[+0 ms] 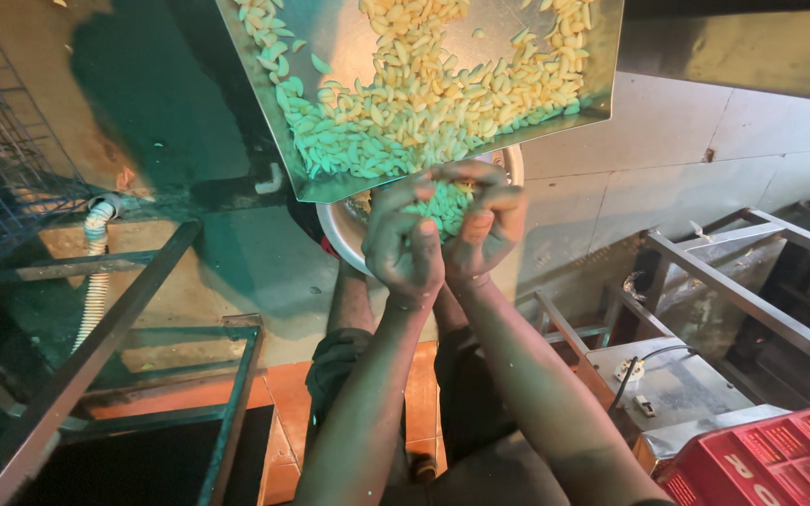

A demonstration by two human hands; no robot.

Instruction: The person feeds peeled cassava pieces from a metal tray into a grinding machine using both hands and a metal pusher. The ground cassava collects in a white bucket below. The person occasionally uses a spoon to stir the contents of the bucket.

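A: Pale puffed snack pieces, heaped in the tilted steel tray, fill the upper centre of the frame.

B: And your hands?

A: Your left hand and right hand, mid-frame, cup a small clump together, fingers curled closed around it, above the round steel bowl.

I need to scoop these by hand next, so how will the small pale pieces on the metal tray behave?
The pieces look loose and separate, so they probably spill between fingers. On the tilted metal tray they likely slide. Both hands cup them together.
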